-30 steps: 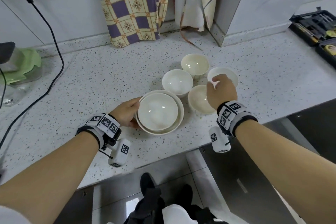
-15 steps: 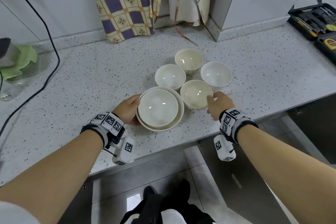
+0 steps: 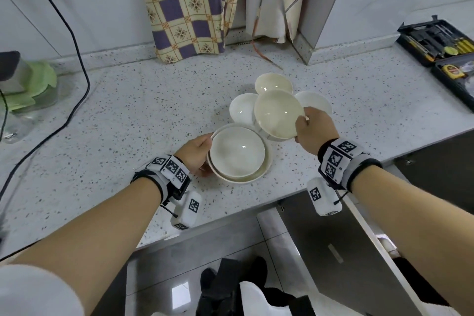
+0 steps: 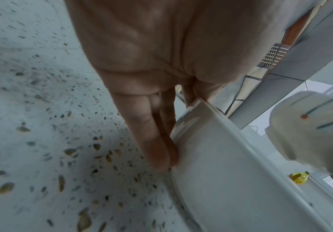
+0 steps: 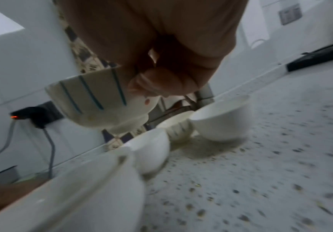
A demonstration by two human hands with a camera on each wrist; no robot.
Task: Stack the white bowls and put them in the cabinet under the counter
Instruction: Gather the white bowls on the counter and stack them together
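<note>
The left hand [image 3: 196, 154] is gripping the left rim of the nested bowls [image 3: 237, 155], which are sitting on the speckled counter [image 3: 128, 115]. The right hand [image 3: 314, 131] is pinching a cream bowl [image 3: 278, 114], holding it raised just beyond them. The label on the toolbox [image 3: 441, 46], far right of them, is too small to read.

From the left wrist, the fingers [image 4: 157, 150] are pressing the nested bowls' [image 4: 231, 180] wall, with the thumb on the rim.

From the right wrist, the cream bowl [image 5: 94, 100] is showing blue stripes and hanging clear of the counter.

Nearest stacked bowls [image 5: 72, 196] blurred, toolbox [image 3: 436, 43] cut by right edge
</note>
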